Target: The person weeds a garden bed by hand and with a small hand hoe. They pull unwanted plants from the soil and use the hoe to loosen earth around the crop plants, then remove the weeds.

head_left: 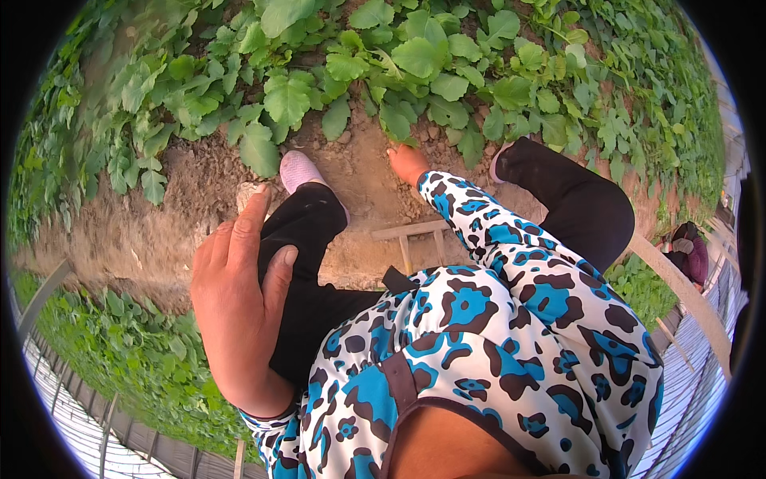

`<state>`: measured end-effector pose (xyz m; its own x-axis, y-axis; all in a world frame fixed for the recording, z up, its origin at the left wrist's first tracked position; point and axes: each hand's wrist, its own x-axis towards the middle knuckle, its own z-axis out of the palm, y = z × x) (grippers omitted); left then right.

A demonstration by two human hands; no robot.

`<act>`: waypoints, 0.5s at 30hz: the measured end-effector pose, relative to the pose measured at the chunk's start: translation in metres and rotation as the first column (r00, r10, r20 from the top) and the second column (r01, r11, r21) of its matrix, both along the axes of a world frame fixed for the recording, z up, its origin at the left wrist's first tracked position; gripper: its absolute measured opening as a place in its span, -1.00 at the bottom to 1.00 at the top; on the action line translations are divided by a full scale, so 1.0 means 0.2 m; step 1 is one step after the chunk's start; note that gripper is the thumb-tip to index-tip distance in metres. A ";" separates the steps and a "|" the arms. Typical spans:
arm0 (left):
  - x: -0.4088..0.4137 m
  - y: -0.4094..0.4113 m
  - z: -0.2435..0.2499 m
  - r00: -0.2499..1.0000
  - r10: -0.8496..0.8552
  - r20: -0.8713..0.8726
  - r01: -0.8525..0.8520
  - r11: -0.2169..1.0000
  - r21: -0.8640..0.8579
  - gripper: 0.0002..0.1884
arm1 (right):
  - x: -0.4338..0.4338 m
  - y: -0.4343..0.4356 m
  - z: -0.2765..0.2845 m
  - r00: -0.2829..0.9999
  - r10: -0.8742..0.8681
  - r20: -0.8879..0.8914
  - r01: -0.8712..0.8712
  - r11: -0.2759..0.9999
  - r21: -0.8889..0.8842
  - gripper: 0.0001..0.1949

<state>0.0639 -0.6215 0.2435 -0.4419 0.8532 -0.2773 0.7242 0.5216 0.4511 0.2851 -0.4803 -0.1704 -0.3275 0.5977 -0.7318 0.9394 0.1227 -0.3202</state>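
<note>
Leafy green plants (287,99), which look like radish or a similar brassica, grow in a band before me. My right hand (410,163) reaches down to the soil at the plants' near edge. Leaves hide part of its fingers, so whether it grips anything is unclear. Closer to the camera, my left hand (239,299) is raised over my left leg, its back towards me. Its thumb stands apart from the fingers and nothing is in it. A broad leaf (259,149) hangs over the dirt beyond its fingertips.
Bare brown soil (137,239) runs across between the crop rows. A pink shoe (299,170) is planted on it. Near my lap is a wooden frame (413,230), perhaps a low stool. A curved pole (682,293) rises at right, by a dark and purple bundle (694,254).
</note>
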 end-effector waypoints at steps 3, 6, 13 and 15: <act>0.01 -0.01 0.00 0.999 -0.039 -0.036 0.038 0.999 -0.012 -0.44 | 0.07 0.01 0.04 0.998 0.048 -0.042 -0.046 0.998 0.030 -0.44; 0.01 -0.04 0.01 0.998 -0.045 -0.052 0.045 0.999 -0.006 -0.44 | 0.25 -0.09 0.05 0.981 0.178 -0.081 -0.170 0.981 0.094 -0.44; 0.02 -0.05 -0.01 0.999 -0.042 -0.028 0.042 0.999 0.010 -0.45 | 0.34 -0.08 0.29 0.969 0.248 0.013 -0.249 0.969 0.010 -0.51; 0.02 -0.06 0.00 0.999 -0.028 -0.025 0.028 1.000 -0.003 -0.45 | 0.40 -0.03 0.30 0.924 0.383 -0.006 -0.383 0.922 0.059 -0.56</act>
<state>0.0677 -0.6328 0.2430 -0.4247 0.8646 -0.2684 0.7497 0.5021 0.4310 0.3658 -0.4872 -0.1104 -0.5513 0.4637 -0.6936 0.8117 0.4901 -0.3176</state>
